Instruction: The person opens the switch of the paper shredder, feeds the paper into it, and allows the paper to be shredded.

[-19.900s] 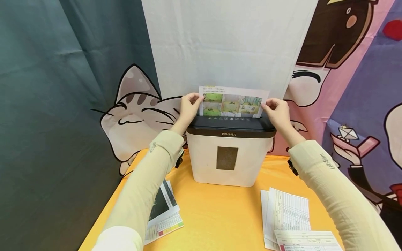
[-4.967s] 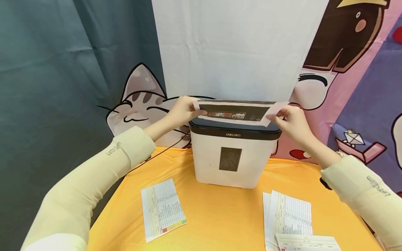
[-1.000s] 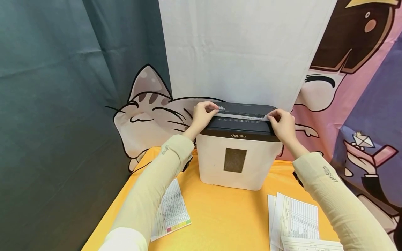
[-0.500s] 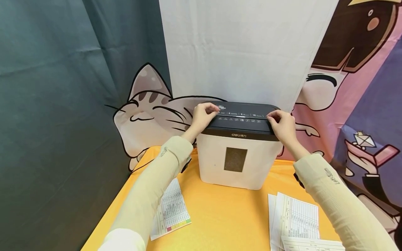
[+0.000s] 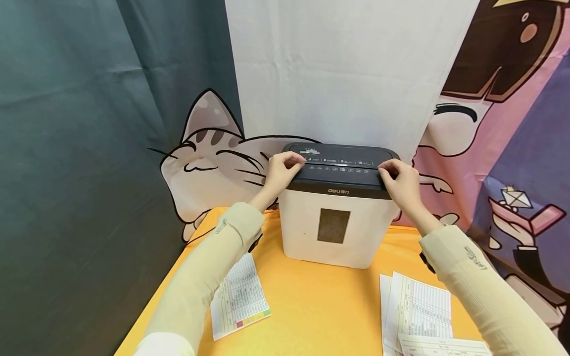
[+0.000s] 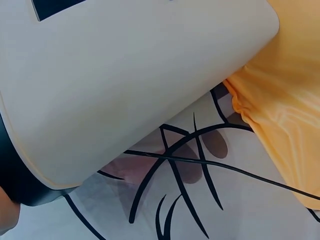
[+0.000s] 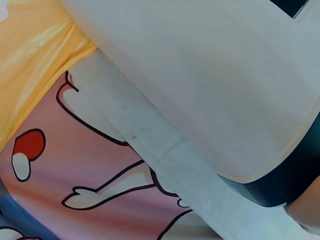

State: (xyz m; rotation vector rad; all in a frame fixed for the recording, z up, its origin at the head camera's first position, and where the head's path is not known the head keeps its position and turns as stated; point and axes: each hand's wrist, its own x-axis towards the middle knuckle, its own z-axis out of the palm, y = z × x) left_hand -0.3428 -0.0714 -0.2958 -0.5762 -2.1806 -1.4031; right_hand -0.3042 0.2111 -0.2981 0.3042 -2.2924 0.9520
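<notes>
A paper shredder (image 5: pixel 343 232) with a white body, dark lid and small front window stands on the cloth-covered table. The lid's feed slot (image 5: pixel 340 165) shows no sheet standing out of it. At the slot's left end is my left hand (image 5: pixel 282 170), fingers loosely bent and thumb close to the index finger, with no paper visible between them. My right hand (image 5: pixel 401 180) is in a similar pose at the right end, its fingertips close over the lid. Each wrist view catches just a bit of hand beside the dark lid.
On the left of the yellow cloth (image 5: pixel 320 306) lies a printed form (image 5: pixel 245 296), partly covered by my left sleeve. Several printed sheets (image 5: pixel 423 306) overlap at the right. A black cable (image 6: pixel 225 166) runs behind the shredder, before a cartoon-print curtain (image 5: pixel 200 163).
Earlier, both hands held printed sheets at the shredder. One second ago a thin strip of paper still showed at the slot; now it is gone. My left hand has shifted slightly left.
</notes>
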